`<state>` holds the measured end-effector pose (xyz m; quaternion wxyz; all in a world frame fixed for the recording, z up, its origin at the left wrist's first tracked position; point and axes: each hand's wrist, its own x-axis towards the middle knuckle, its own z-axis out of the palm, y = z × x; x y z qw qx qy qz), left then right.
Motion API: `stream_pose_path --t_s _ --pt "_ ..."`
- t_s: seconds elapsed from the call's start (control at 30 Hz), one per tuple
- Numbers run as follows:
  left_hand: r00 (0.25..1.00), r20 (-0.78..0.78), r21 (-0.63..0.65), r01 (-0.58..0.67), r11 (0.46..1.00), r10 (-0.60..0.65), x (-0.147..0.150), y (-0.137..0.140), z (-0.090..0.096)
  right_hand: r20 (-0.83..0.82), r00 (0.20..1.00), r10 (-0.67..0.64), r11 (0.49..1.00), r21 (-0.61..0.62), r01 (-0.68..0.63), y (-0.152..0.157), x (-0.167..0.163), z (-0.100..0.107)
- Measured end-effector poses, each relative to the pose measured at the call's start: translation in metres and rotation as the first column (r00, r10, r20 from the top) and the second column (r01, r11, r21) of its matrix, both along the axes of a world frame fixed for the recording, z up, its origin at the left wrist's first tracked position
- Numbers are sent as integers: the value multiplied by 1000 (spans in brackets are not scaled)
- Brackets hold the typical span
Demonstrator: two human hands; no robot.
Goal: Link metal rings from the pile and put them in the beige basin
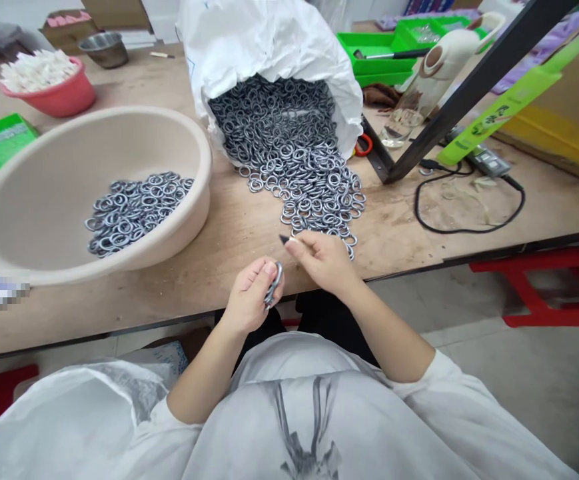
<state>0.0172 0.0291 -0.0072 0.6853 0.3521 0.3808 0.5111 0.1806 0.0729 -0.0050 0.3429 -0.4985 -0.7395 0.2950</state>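
Observation:
My left hand (252, 293) is closed around a few grey metal rings (273, 287), held over the table's front edge. Beside it, my right hand (326, 263) pinches a small tool with a dark pointed tip (284, 239); its kind is unclear, as my fingers cover most of it. The tip points left, above and apart from the rings in my left hand. Just beyond my right hand spreads a pile of loose rings (319, 190), spilling from a white sack (269, 47) that lies on its side. More rings (136, 210) lie in a large beige basin (34, 200) at left.
A red bowl of white pieces (62, 93), a metal bowl (104, 50) and a green tray (2, 143) stand at the back left. To the right are a black metal bar (449, 100), a light-green strip (509, 103) and a black cable (419, 200). Red stools flank the table.

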Motion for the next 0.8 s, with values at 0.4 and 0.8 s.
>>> stream_pose_path --t_s 0.4,0.8 --pt "995 -91 35 53 998 -50 -7 -7 -15 -517 853 69 934 -268 -238 -5 -24 2" --pt "977 148 -259 -111 959 153 -21 11 4 332 930 -160 987 38 156 10 2 -11"
